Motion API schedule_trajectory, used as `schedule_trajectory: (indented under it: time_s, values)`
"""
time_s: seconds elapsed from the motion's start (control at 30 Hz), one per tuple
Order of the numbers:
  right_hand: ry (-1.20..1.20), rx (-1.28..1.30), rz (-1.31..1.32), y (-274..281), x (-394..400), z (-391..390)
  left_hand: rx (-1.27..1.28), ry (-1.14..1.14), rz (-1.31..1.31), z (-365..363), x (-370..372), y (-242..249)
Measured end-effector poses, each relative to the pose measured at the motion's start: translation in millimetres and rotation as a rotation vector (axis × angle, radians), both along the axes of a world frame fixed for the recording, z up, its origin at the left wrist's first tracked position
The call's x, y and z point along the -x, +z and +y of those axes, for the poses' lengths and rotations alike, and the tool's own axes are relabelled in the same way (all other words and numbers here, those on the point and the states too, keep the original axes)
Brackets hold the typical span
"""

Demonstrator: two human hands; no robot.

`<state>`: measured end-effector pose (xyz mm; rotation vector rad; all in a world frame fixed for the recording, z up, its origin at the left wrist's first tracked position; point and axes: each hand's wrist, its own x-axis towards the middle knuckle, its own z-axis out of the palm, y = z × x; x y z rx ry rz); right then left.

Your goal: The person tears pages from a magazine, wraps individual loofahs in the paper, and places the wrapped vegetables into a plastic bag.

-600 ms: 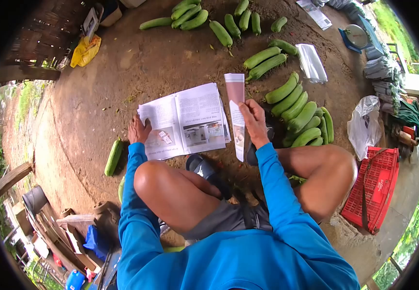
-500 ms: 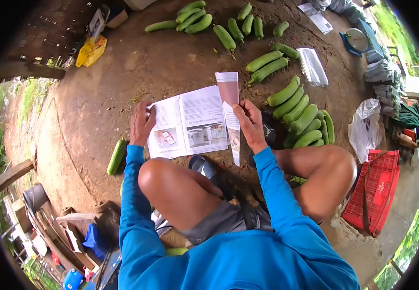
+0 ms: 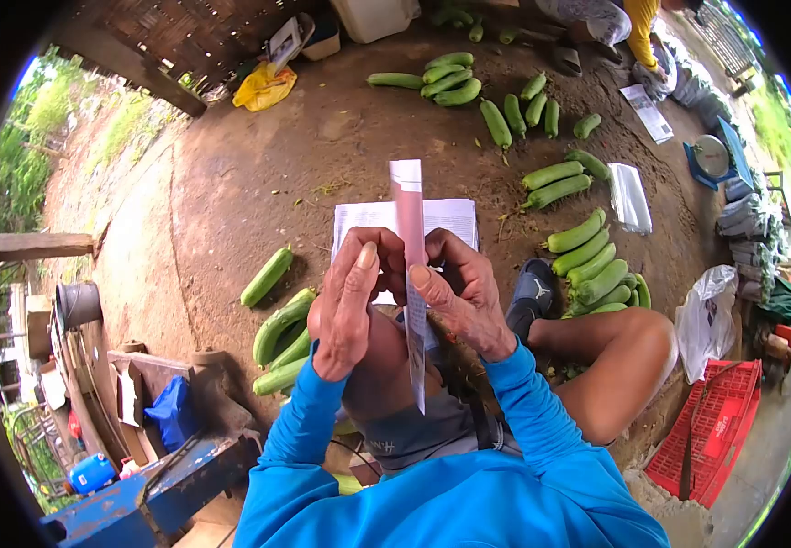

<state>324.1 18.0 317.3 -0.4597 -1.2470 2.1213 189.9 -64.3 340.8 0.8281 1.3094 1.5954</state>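
A narrow, folded sheet of printed paper [image 3: 409, 205] stands nearly edge-on in front of my body, raised above the ground. My right hand [image 3: 464, 290] pinches it from the right, thumb on the near side. From the left, my left hand [image 3: 348, 297] closes on it with bent fingers; the fingertips are partly hidden. Behind both hands, a stack of printed pages [image 3: 450, 215] lies on the dirt floor, partly covered by them. Long green gourds [image 3: 284, 327] lie to the left of my left hand. More green gourds [image 3: 594, 269] are lined up on the right, beyond my shoe.
Farther off are more gourds [image 3: 450, 80], a pile of clear plastic bags [image 3: 631, 196] and a dial scale [image 3: 711, 155]. A red crate [image 3: 708, 429] sits at my right, beside a white plastic bag [image 3: 706, 315]. A person in a yellow sleeve [image 3: 642, 32] bends at the top right.
The paper strip has been lifted off the page stack and brought closer to my body. My left hand has left the stack's left edge and come to the strip. The view has shifted left.
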Motion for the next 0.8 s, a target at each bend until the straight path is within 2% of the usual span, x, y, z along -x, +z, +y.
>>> schedule_trajectory:
  time_s: [0.27,0.4,0.53,0.8]
  values:
    - [0.079,0.022,0.089,8,0,-24,-0.029,0.133,-0.038,-32,-18,16]
    - [0.098,0.022,0.111,10,-5,-32,-0.083,0.112,0.024,-41,-22,22]
    - [0.079,-0.025,0.084,9,-9,-36,-0.101,0.126,0.007,-44,-27,22]
    - [0.081,0.092,-0.020,5,-12,-38,-0.015,0.138,0.058,-41,-30,20]
